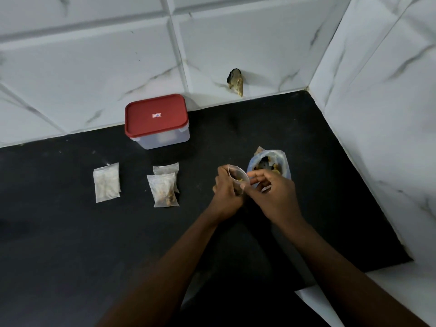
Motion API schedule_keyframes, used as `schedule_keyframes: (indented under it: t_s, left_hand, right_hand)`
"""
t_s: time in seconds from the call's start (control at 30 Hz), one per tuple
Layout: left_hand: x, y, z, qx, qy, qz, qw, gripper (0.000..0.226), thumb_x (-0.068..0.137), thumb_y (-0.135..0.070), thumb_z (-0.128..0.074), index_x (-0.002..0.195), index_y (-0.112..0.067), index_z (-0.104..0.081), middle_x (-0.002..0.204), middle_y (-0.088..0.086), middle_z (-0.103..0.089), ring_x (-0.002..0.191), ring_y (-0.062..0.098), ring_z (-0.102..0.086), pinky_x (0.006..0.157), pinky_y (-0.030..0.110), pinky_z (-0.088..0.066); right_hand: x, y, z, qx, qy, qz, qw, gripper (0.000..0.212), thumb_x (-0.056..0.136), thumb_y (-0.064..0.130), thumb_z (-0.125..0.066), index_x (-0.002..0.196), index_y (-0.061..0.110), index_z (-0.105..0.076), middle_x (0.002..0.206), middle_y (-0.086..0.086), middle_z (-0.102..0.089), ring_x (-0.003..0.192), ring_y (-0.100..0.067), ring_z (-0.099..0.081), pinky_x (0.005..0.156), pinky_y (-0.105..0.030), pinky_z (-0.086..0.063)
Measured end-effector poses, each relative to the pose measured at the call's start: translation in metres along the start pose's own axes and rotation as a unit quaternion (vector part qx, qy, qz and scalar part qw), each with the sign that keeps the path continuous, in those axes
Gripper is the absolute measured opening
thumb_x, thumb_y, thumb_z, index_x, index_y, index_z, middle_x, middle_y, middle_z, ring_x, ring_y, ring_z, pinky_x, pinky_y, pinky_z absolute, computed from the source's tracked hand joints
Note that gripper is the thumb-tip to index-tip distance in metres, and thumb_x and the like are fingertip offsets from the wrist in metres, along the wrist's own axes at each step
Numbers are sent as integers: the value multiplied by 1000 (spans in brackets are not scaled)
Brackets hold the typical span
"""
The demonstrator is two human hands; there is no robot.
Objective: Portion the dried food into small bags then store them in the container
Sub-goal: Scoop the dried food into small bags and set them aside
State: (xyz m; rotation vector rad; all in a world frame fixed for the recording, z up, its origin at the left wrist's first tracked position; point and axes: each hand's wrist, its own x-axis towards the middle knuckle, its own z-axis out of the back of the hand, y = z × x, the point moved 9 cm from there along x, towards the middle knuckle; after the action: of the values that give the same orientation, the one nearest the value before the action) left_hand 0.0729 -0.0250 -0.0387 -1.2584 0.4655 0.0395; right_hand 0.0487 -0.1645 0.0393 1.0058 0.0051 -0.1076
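Note:
My left hand (226, 194) grips a small clear bag (238, 177), holding its mouth open; a few dried pieces lie inside. My right hand (273, 192) pinches the bag's right rim with thumb and fingers. Just behind my right hand stands a large open plastic bag of dried food (271, 162). Two filled small bags (164, 187) lie overlapping on the black counter to the left, and another small bag (106, 182) lies further left. A clear container with a red lid (157, 120), lid on, stands at the back against the wall.
The black counter (118, 244) meets white marble-tiled walls at the back and right. A broken hole (236, 82) shows in the back wall tile. The counter's right edge ends near a white surface (313, 296) at the lower right.

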Motion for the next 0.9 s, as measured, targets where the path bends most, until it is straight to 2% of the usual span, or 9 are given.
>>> schedule_keyframes:
  t_s: [0.07,0.13,0.27,0.33,0.4,0.5,0.6,0.73,0.9]
  left_hand:
    - [-6,3,6,-34,-3,-3,999,74,64,-44,-82,117,-56,-31,130,7,-52,121,30,-61,95,51,-59]
    - [-12,8,16,-72,-17,-12,997,73,66,-35,-82,121,-56,-39,130,10,-57,120,30,-62,94,54,-59]
    - [-33,3,39,-140,-18,-53,989,39,92,-17,-66,130,-28,-59,120,0,-69,113,18,-67,91,35,-58]
    - [-42,2,54,-140,-20,-73,987,25,102,-14,-60,126,-19,-64,118,-1,-71,112,18,-69,92,35,-59]
    - [-49,6,70,-136,-38,-85,986,22,103,-16,-60,123,-14,-68,118,5,-72,112,23,-70,93,39,-60]
    - [-57,16,96,-117,-91,-98,984,20,100,-17,-66,116,-8,-73,109,11,-72,102,28,-71,86,41,-60]
    - [-62,22,115,-101,-106,-110,983,14,99,-17,-68,101,-6,-76,95,12,-69,85,20,-69,75,32,-58]
    - [-69,28,134,-98,-109,-119,982,15,98,-16,-69,89,-6,-76,85,4,-67,80,12,-66,72,25,-54]
    - [-75,39,158,-130,-115,-122,977,19,97,-13,-69,90,3,-75,87,9,-67,81,16,-67,74,28,-55]
  right_hand:
    - [0,2,-3,16,-10,-5,1000,24,85,28,-80,105,33,-68,91,19,-70,89,11,-64,74,-3,-48]
    - [1,3,-8,30,-6,-7,999,23,86,23,-80,107,27,-73,93,18,-72,91,12,-65,80,-4,-48]
    - [2,9,-26,37,29,-6,999,17,91,19,-74,106,26,-76,98,19,-73,96,11,-65,85,-5,-47]
    - [2,14,-35,50,39,-4,998,21,92,15,-72,108,30,-73,100,19,-72,97,11,-64,85,-7,-50]
    - [1,20,-46,56,49,-5,997,26,93,12,-70,112,30,-72,101,16,-72,97,8,-65,84,-12,-52]
    - [-1,29,-63,64,52,9,997,28,92,10,-71,114,27,-69,95,9,-72,91,2,-67,80,-14,-53]
    - [-4,40,-81,78,59,22,995,26,92,9,-70,105,30,-63,93,8,-70,88,0,-67,78,-13,-51]
    - [-9,51,-102,73,72,22,994,28,94,8,-68,99,34,-58,95,7,-69,87,-1,-66,78,-16,-51]
    - [-15,61,-120,117,78,10,990,32,91,14,-74,117,28,-61,94,6,-72,90,-6,-69,83,-19,-53]
